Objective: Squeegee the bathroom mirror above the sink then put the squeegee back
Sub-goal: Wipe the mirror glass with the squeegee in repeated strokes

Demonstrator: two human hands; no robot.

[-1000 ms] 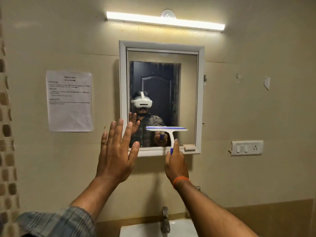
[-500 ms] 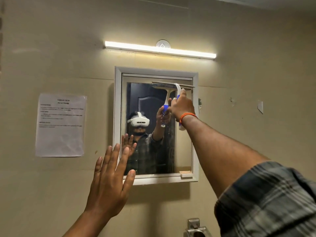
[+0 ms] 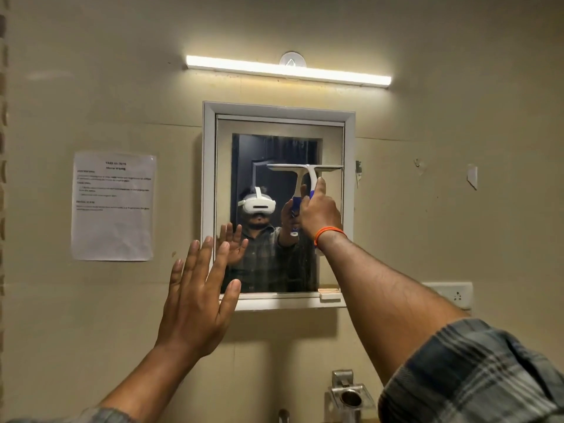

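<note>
**Squeegee on mirror glass: handling entry**

While the blade lies level across the upper right part of the mirror [image 3: 274, 209], the item is catalogued as follows.

Item: squeegee [image 3: 305, 170], white T-shaped head with a white and blue handle running down from its middle. Blade edge appears pressed to the glass, its right end close against the mirror's inner frame; the actual contact line cannot be made out.

Right hand [image 3: 319, 215]: closed round the handle, thumb extended up along the stem just below the head. An orange band sits on the wrist.

Left hand [image 3: 195, 300]: flat and spread, fingers apart, holding nothing, raised in front of the wall and the mirror's lower left corner. Whether it touches either cannot be told.

Handling, as a judgement: a light, rigid plastic body with a soft, flexible rubber edge. Best held on the handle, high up near the head as now, so that pressure spreads evenly across the blade. Wet plastic may be slippery; a full wrap of the fingers suits it. Glass is fragile to knocks from the hard head, not to the rubber.

Nearby: tube light [image 3: 287, 70] above the mirror, printed sheet [image 3: 113, 206] on the wall to the left, switch plate [image 3: 454, 296] to the right, metal holder [image 3: 349, 395] below.
</note>
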